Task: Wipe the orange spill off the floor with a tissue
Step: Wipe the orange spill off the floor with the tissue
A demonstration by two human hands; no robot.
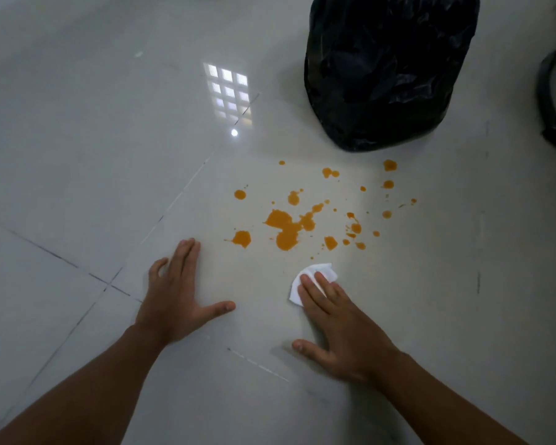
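Spill (284,231) is lying untouched on the floor (77,155), blots and droplets scattered below the black bag (389,69). Right hand (341,322) is pressing the tissue (315,281) flat under straight fingers, just short of the nearest drops. Left hand (177,293) is bracing, splayed, holding nothing. Tissue looking clean; all wiping remaining, I judge.

Dim, window glare (228,93) on glossy floor (77,139)

Spill (286,229) on floor (77,155), tissue (321,273) just before it, bag (389,75) behind
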